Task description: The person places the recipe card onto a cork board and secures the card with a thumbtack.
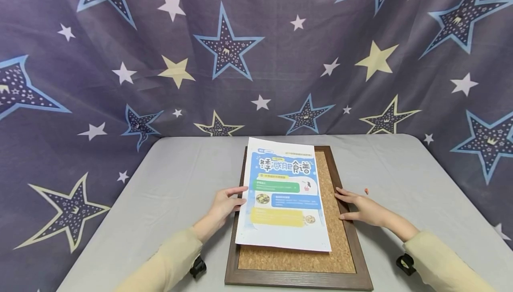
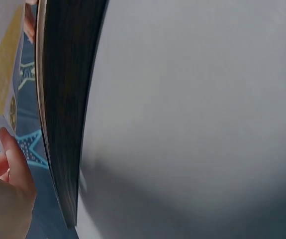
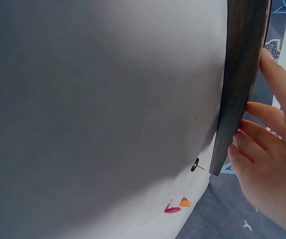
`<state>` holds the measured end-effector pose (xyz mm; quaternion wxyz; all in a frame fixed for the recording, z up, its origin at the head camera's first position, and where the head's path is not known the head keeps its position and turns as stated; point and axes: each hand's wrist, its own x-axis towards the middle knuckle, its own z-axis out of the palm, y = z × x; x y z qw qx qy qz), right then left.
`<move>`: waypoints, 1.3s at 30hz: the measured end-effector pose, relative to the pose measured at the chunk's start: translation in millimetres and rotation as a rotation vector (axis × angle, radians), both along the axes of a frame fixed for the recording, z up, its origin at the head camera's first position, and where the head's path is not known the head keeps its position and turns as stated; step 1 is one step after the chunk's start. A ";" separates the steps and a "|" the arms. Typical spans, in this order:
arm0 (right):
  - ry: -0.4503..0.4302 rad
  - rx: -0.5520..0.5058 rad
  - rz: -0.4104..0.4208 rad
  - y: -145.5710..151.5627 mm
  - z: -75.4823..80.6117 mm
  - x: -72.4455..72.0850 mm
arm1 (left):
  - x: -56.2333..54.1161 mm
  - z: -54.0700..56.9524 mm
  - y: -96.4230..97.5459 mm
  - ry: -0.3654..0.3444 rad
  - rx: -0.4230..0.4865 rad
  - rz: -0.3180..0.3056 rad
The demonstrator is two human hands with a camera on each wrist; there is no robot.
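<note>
Starry curtain (image 1: pixel 276 38) behind grey table (image 1: pixel 192 167), left grip (image 1: pixel 224 205) fast on poster (image 1: pixel 284 237), right grip (image 1: pixel 362 208) loose on corkboard (image 1: pixel 296 261).

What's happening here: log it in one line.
left hand: holds diet-recipe poster by edge | right hand: touches corkboard frame | poster: over corkboard | thumbtacks: on table

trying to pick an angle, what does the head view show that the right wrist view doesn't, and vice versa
Only head: the left hand at the printed sheet, its large title, the cork.
Only right wrist: a distinct black thumbtack and pink thumbtack; head has just an orange-red speck.
Both: the right hand touching the wooden frame, starred cloth.
</note>
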<state>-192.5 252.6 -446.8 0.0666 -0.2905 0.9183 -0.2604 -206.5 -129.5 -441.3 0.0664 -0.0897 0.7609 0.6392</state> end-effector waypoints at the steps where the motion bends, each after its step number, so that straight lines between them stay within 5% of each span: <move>1: 0.003 0.003 0.000 0.1 -0.1 -0.1 | 0.3 -0.4 1.8 0.001 -0.001 -0.004; 11: -0.008 0.009 -0.006 -0.3 0.2 -0.2 | 0.0 -8.3 17.0 0.014 0.013 -0.037; 39: -0.018 0.005 -0.008 -0.2 0.0 -1.0 | 13.5 -3.7 25.2 0.046 -0.043 -0.124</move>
